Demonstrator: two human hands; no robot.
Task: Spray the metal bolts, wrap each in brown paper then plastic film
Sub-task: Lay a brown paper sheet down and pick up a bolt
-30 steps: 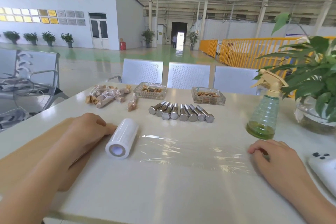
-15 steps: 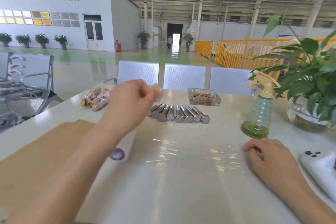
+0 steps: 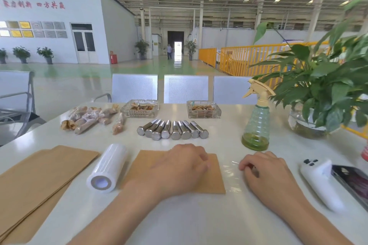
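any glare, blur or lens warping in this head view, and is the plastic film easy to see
Head view: wide-angle warping bows the ceiling beams and table edges; the left hand is slightly motion-blurred; the doorway blows out white; the plastic film shows only by faint glints beside the brown paper.

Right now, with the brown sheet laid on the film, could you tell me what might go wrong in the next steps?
1. The plastic film under the brown paper sheet is pinned only by the right hand at its edge; it could crease or cling to itself if released.
2. The film roll lies loose on its side and might roll.
3. The spray bottle stands close behind the right hand; reaching for the bolts could tip it.
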